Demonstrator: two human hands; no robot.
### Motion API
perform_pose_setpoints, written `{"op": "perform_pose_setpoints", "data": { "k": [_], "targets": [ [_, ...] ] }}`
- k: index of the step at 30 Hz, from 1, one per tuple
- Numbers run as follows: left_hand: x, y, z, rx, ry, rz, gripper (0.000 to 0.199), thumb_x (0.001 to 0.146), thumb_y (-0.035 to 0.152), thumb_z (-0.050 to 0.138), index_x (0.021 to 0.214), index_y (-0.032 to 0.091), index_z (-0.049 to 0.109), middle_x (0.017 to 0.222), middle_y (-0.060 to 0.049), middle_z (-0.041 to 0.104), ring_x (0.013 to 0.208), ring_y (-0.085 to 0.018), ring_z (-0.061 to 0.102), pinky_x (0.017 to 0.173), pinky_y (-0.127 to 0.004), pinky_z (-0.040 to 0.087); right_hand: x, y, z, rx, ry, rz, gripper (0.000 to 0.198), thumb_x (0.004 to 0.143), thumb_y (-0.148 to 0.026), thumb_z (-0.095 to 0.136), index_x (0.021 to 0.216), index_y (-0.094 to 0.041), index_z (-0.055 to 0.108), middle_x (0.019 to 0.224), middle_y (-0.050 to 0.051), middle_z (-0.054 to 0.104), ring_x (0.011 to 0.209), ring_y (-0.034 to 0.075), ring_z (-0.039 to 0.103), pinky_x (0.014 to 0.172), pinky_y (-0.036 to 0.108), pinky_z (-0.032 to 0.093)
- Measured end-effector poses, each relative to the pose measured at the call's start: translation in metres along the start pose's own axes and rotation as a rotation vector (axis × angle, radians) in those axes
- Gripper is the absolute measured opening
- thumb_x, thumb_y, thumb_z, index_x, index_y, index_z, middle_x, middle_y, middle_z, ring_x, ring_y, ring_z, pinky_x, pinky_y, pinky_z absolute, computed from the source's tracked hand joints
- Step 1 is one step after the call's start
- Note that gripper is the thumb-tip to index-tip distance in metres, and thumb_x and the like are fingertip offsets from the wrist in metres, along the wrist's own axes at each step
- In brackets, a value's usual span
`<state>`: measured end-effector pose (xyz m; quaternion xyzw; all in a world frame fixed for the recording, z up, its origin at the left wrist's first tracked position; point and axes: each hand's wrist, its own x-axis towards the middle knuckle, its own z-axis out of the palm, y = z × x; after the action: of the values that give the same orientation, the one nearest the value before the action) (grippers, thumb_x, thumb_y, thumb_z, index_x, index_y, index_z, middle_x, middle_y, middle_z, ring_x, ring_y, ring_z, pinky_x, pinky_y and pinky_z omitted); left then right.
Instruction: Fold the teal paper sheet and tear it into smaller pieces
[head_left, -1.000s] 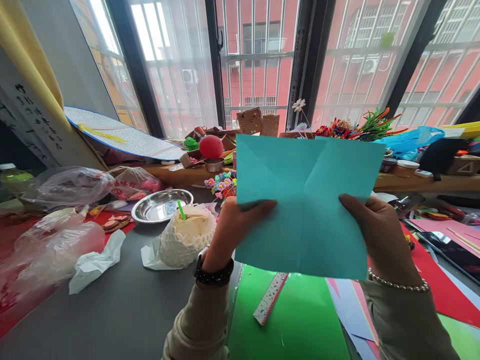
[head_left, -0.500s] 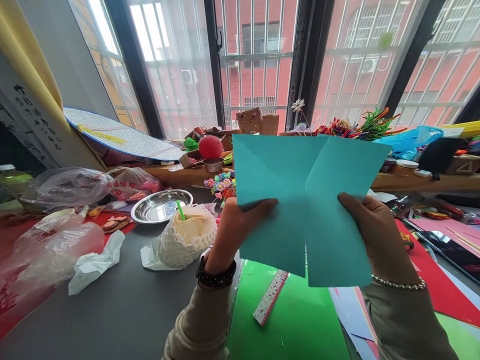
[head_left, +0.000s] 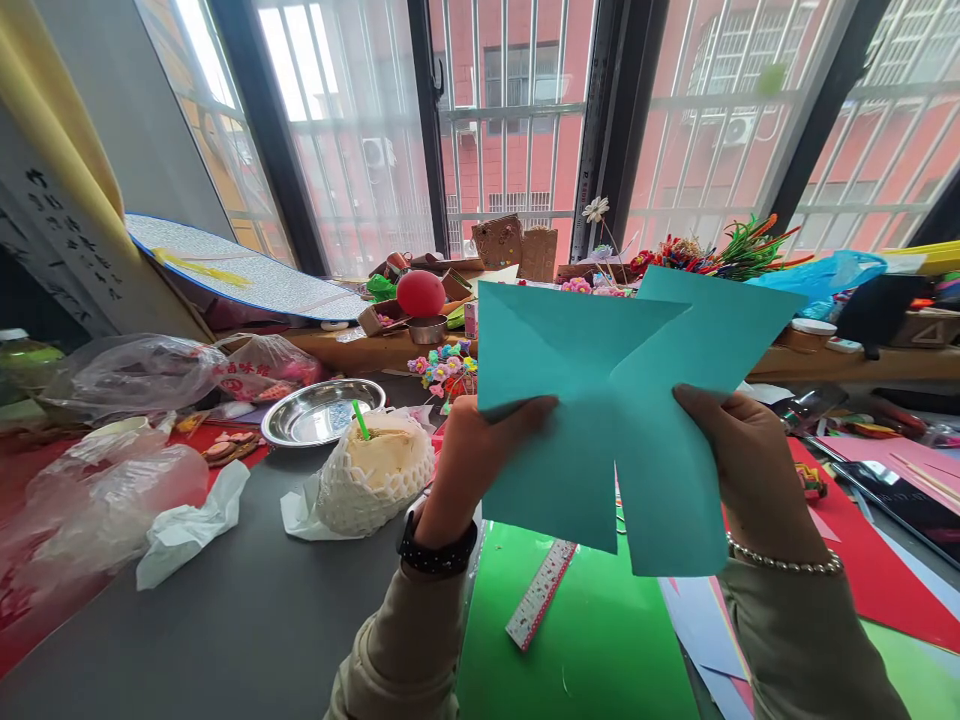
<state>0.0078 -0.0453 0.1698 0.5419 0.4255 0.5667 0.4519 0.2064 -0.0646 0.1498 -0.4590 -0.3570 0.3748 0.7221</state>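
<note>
A teal sheet of paper is held up in front of me, with slits running in from its top and bottom edges. My left hand pinches its left side, thumb in front and fingers hidden behind. On the right side, my right hand grips the paper the same way. At the top the two halves overlap along a slanting edge; at the bottom they stand apart in a narrow gap. Below the paper, a patterned ruler lies on a green sheet.
A coconut in white foam netting with a green straw stands left, near a metal plate. Plastic bags lie farther left. Coloured papers and a phone are at right. Craft items and a red balloon line the windowsill.
The right half of the paper has tilted clockwise and its top has shifted right. The slit at the bottom has widened. Both hands keep their hold, the right wrist having shifted slightly left.
</note>
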Motion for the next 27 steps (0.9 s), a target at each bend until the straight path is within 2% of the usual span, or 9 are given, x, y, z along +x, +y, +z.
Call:
{"op": "perform_pose_setpoints", "data": {
  "k": [3, 9, 15, 18, 22, 27],
  "targets": [
    [0.0, -0.001, 0.001, 0.002, 0.036, 0.013, 0.016, 0.052, 0.03, 0.071, 0.058, 0.017, 0.064, 0.049, 0.004, 0.057, 0.04, -0.009, 0.051, 0.039, -0.02, 0.042, 0.0, 0.0, 0.0, -0.024, 0.007, -0.014, 0.014, 0.057, -0.027, 0.07, 0.068, -0.022, 0.065, 0.062, -0.002, 0.065, 0.047, 0.011, 0.057, 0.043, 0.023, 0.05],
    [0.003, 0.002, -0.005, 0.02, -0.088, -0.005, 0.013, 0.053, 0.028, 0.07, 0.059, 0.017, 0.065, 0.052, 0.003, 0.059, 0.044, -0.011, 0.053, 0.042, -0.021, 0.044, 0.002, 0.0, -0.003, -0.079, 0.014, -0.033, 0.015, 0.056, -0.029, 0.07, 0.068, -0.023, 0.065, 0.064, -0.002, 0.066, 0.049, 0.012, 0.057, 0.043, 0.023, 0.049],
    [0.006, -0.005, -0.009, 0.037, -0.039, 0.037, 0.019, 0.053, 0.031, 0.07, 0.066, 0.017, 0.066, 0.057, 0.002, 0.062, 0.048, -0.012, 0.055, 0.042, -0.021, 0.044, -0.001, -0.005, -0.006, -0.139, -0.04, 0.022, 0.021, 0.051, -0.033, 0.072, 0.068, -0.022, 0.064, 0.058, -0.002, 0.065, 0.045, 0.012, 0.056, 0.039, 0.023, 0.046],
    [0.004, -0.004, -0.006, 0.007, -0.022, 0.038, 0.018, 0.053, 0.03, 0.07, 0.065, 0.017, 0.065, 0.056, 0.003, 0.061, 0.047, -0.011, 0.054, 0.043, -0.021, 0.045, -0.005, -0.01, -0.005, -0.177, -0.011, 0.049, 0.02, 0.052, -0.032, 0.072, 0.068, -0.022, 0.064, 0.059, -0.001, 0.066, 0.045, 0.013, 0.057, 0.039, 0.023, 0.047],
    [-0.002, 0.0, 0.002, -0.048, 0.035, 0.034, 0.014, 0.054, 0.027, 0.069, 0.063, 0.017, 0.065, 0.055, 0.003, 0.06, 0.045, -0.01, 0.053, 0.042, -0.021, 0.044, -0.007, -0.012, -0.002, -0.15, 0.005, 0.085, 0.017, 0.056, -0.032, 0.07, 0.07, -0.023, 0.064, 0.059, -0.003, 0.066, 0.046, 0.012, 0.057, 0.04, 0.022, 0.048],
    [-0.001, -0.001, 0.005, -0.049, 0.046, 0.033, 0.014, 0.054, 0.028, 0.07, 0.062, 0.017, 0.065, 0.054, 0.003, 0.06, 0.045, -0.01, 0.052, 0.042, -0.021, 0.043, -0.003, -0.008, 0.0, -0.1, -0.006, 0.118, 0.019, 0.053, -0.032, 0.071, 0.069, -0.025, 0.064, 0.058, -0.003, 0.065, 0.045, 0.014, 0.058, 0.04, 0.024, 0.049]
  ]
}}
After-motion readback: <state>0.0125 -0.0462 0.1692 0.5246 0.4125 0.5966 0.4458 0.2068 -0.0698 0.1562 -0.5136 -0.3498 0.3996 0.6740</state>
